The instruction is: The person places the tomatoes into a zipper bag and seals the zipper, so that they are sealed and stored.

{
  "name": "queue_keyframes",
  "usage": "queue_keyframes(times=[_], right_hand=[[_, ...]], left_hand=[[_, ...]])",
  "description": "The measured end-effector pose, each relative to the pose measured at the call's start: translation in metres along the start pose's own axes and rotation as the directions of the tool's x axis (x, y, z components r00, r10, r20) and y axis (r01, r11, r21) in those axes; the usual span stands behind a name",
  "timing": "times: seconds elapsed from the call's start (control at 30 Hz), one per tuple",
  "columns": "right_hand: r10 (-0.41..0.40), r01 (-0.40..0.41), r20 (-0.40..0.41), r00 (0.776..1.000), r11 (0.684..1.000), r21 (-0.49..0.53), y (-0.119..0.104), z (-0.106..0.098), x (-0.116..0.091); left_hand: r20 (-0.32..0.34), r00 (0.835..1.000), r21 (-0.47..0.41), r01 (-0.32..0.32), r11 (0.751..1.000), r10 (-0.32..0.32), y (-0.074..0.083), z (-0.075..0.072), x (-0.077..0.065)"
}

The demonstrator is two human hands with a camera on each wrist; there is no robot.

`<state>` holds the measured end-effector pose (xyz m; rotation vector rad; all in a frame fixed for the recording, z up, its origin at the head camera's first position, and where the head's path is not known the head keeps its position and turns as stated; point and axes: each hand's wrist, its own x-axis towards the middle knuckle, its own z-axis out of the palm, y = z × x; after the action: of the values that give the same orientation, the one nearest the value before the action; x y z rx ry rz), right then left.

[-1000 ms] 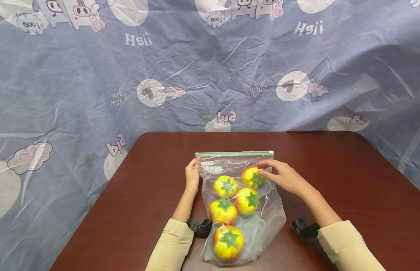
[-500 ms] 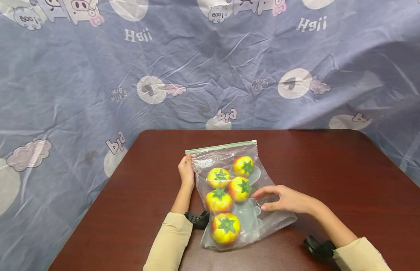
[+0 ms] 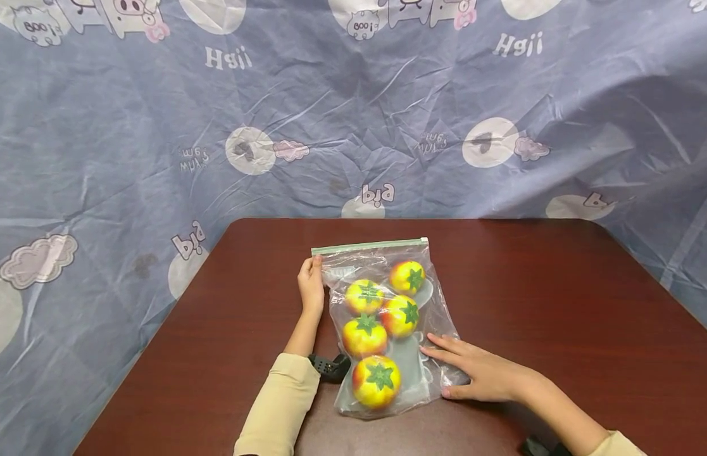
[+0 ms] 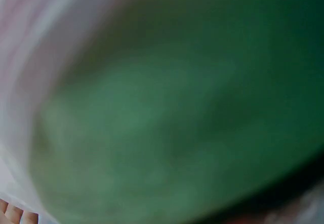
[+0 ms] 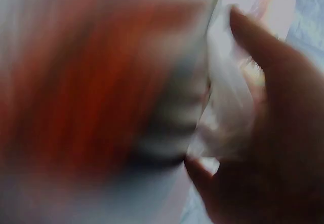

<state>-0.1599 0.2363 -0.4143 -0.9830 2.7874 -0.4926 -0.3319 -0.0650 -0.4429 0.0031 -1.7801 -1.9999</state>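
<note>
A clear zip bag (image 3: 412,377) with a green top strip (image 3: 376,246) lies on the table, its top toward the back. Several yellow-red tomatoes (image 3: 376,382) with green star-shaped tops show through it, grouped on its left and upper part. My left hand (image 3: 311,284) pinches the bag's upper left corner between thumb and fingers. Fingers spread, my right hand (image 3: 473,367) rests on the bag's lower right edge. In the right wrist view the dark right hand (image 5: 283,117) is beside the crumpled plastic. A blurred green surface fills most of the left wrist view.
The dark red-brown table (image 3: 535,285) reaches well past the bag on both sides. Behind it hangs a wrinkled blue-grey cloth (image 3: 342,107) with cartoon prints. A black wrist device (image 3: 332,368) is on the left forearm beside the bag.
My right hand has left the upper right tomato and come down to the bag's lower right edge. The bag's top has shifted left, and its flared right side is folded in. The left hand keeps its grip.
</note>
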Motion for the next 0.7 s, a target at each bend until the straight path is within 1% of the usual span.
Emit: queue_keyframes(times=[0.07,0.13,0.23,0.33,0.43,0.5,0.53,0.6,0.7], right_hand=[[0.004,-0.004,0.014,1.0,1.0,-0.011,-0.001,0.002,0.0],[0.002,-0.002,0.008,1.0,1.0,-0.023,-0.001,0.003,-0.001],[0.0,0.0,-0.012,1.0,0.999,-0.032,-0.001,0.004,-0.001],[0.006,-0.008,-0.037,0.999,0.999,-0.033,0.0,0.003,-0.002],[0.009,-0.012,-0.069,0.998,0.999,-0.05,0.0,0.003,-0.003],[0.014,-0.018,-0.091,0.996,0.998,-0.053,0.0,0.001,-0.003],[0.016,-0.022,-0.102,0.995,0.998,-0.051,0.001,0.0,-0.004],[0.031,-0.034,-0.125,0.992,0.999,-0.022,0.002,-0.003,-0.006],[0.061,-0.056,-0.168,0.984,0.998,0.034,0.006,-0.008,-0.009]], left_hand=[[0.008,1.0,-0.009,-0.009,1.0,0.009,0.01,0.001,-0.003],[0.006,1.0,-0.002,-0.021,1.0,0.021,0.019,0.003,-0.005],[-0.004,1.0,-0.002,-0.002,1.0,0.002,0.026,0.006,-0.007],[0.013,0.999,-0.002,0.04,0.999,-0.04,0.029,0.006,-0.01],[0.036,0.995,-0.027,0.095,0.995,-0.094,0.027,0.003,-0.011],[0.05,0.991,-0.066,0.128,0.99,-0.125,0.022,0.0,-0.009],[0.047,0.989,-0.09,0.141,0.986,-0.137,0.02,-0.002,-0.008],[0.04,0.988,-0.157,0.152,0.976,-0.147,0.016,-0.006,-0.007],[0.026,0.99,-0.233,0.141,0.962,-0.138,0.013,-0.012,-0.006]])
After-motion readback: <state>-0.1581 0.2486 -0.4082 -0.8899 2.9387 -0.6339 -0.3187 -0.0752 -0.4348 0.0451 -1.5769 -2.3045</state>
